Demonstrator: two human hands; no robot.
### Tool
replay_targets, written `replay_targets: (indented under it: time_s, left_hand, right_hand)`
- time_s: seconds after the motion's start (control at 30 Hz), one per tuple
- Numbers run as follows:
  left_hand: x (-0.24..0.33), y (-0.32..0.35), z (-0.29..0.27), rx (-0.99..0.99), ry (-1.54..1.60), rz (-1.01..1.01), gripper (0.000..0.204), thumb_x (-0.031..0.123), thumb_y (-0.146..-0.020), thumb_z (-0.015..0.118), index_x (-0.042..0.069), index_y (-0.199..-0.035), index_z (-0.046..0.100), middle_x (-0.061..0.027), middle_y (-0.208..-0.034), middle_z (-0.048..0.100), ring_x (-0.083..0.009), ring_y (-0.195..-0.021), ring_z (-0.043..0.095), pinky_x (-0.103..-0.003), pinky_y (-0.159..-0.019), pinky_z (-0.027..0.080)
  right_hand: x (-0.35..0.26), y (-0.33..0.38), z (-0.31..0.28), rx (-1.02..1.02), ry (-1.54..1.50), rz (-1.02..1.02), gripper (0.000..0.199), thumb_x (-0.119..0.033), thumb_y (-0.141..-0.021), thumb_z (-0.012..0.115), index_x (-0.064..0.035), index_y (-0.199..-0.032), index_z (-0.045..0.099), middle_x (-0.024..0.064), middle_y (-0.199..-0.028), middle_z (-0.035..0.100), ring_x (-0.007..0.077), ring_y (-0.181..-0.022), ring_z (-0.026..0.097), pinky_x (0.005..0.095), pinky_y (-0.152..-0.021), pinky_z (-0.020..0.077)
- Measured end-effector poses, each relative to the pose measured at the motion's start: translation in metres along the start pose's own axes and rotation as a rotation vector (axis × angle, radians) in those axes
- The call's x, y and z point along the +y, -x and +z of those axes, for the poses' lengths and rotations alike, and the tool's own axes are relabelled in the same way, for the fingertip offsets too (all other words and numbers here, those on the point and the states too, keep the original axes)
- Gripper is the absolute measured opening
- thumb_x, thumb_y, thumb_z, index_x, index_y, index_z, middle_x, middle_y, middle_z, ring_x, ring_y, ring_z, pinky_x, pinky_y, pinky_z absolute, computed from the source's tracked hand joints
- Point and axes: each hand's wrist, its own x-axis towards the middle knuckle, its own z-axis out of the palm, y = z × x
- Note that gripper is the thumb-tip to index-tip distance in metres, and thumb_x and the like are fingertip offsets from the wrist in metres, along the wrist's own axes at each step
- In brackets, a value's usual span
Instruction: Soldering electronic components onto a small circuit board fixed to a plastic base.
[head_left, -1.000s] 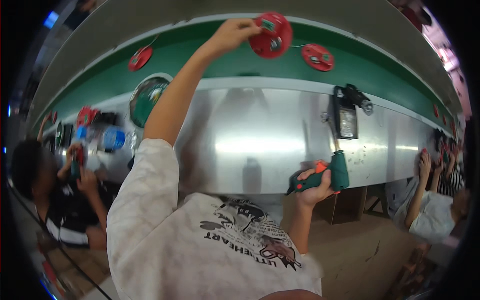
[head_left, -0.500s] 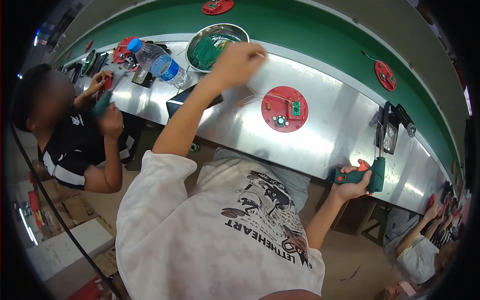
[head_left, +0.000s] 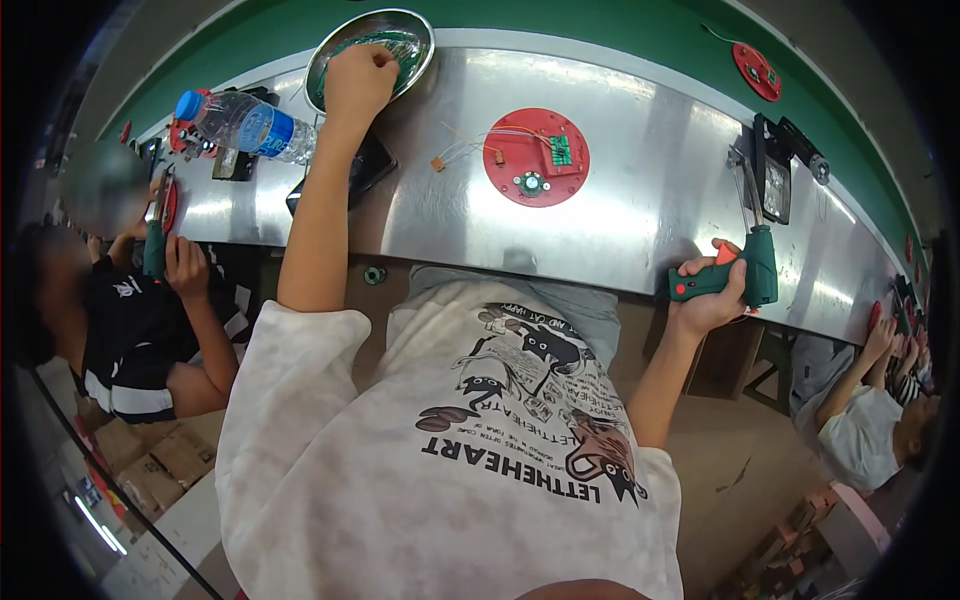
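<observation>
Red round plastic disc with a small green circuit board (head_left: 537, 157) now lies mid-bench on the steel bench (head_left: 640, 230), released. Left hand (head_left: 357, 80), half a second ago short of it, now reaches fingers curled into the round metal bowl of green boards (head_left: 330, 55) at the far edge. Right hand (head_left: 712, 300) still grips the green pistol-grip electric screwdriver (head_left: 735, 275) at the near edge. Clear plastic water bottle, blue cap and label (head_left: 245, 125), lies left.

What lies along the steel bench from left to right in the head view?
Plastic water bottle → metal bowl with the left hand in it → red round disc → green power screwdriver in the right hand.
</observation>
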Motion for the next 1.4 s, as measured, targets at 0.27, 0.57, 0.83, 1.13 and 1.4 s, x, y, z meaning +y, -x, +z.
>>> replay_targets:
  time_s: [0.27, 0.57, 0.83, 1.13, 1.4]
  left_hand:
    - [0.005, 0.012, -0.003, 0.118, 0.409, 0.102, 0.016, 0.013, -0.089, 0.067, 0.002, -0.099, 0.073, -0.0104, -0.082, 0.075, -0.0188, -0.076, 0.073, -0.031, -0.072, 0.055]
    - [0.117, 0.108, -0.039, 0.062, 0.527, 0.389, 0.012, 0.005, -0.088, 0.06, 0.002, -0.095, 0.07, -0.013, -0.081, 0.068, -0.0291, -0.068, 0.066, -0.036, -0.063, 0.052]
    - [0.121, 0.144, 0.024, 0.046, 0.57, 0.323, 0.008, 0.011, -0.082, 0.07, 0.004, -0.085, 0.072, -0.0101, -0.074, 0.067, -0.027, -0.062, 0.065, -0.036, -0.056, 0.051]
    - [0.12, 0.145, 0.035, 0.043, 0.593, 0.312, 0.009, 0.013, -0.082, 0.07, 0.006, -0.086, 0.074, -0.0078, -0.072, 0.068, -0.0243, -0.059, 0.064, -0.035, -0.053, 0.05]
    - [0.117, 0.144, 0.037, 0.06, 0.567, 0.328, 0.01, 0.014, -0.082, 0.069, 0.008, -0.088, 0.074, -0.0078, -0.073, 0.068, -0.0246, -0.062, 0.066, -0.035, -0.054, 0.051]
  right_hand:
    - [0.001, -0.002, -0.016, -0.047, 0.004, 0.031, 0.043, -0.036, -0.101, 0.044, 0.0033, -0.106, 0.061, 0.0067, -0.06, 0.055, 0.0155, -0.052, 0.052, 0.0286, -0.051, 0.0452]
    - [-0.009, 0.025, 0.002, -0.394, 0.033, -0.073, 0.037, -0.02, -0.096, 0.053, 0.0105, -0.118, 0.054, 0.0202, -0.103, 0.063, 0.0178, -0.052, 0.059, 0.0314, -0.045, 0.0505]
    - [-0.008, 0.062, 0.005, -0.701, 0.256, -0.051, 0.036, -0.001, -0.091, 0.057, 0.0092, -0.125, 0.057, 0.0189, -0.106, 0.066, 0.0179, -0.058, 0.061, 0.0285, -0.053, 0.0478]
    - [-0.001, 0.063, 0.015, -0.746, 0.234, -0.007, 0.033, 0.0, -0.091, 0.058, 0.0072, -0.123, 0.058, 0.0159, -0.104, 0.066, 0.0172, -0.057, 0.061, 0.0272, -0.051, 0.0474]
    - [0.002, 0.063, 0.016, -0.731, 0.242, -0.013, 0.034, -0.004, -0.094, 0.056, 0.0072, -0.125, 0.057, 0.0153, -0.102, 0.066, 0.0177, -0.056, 0.061, 0.0276, -0.051, 0.0478]
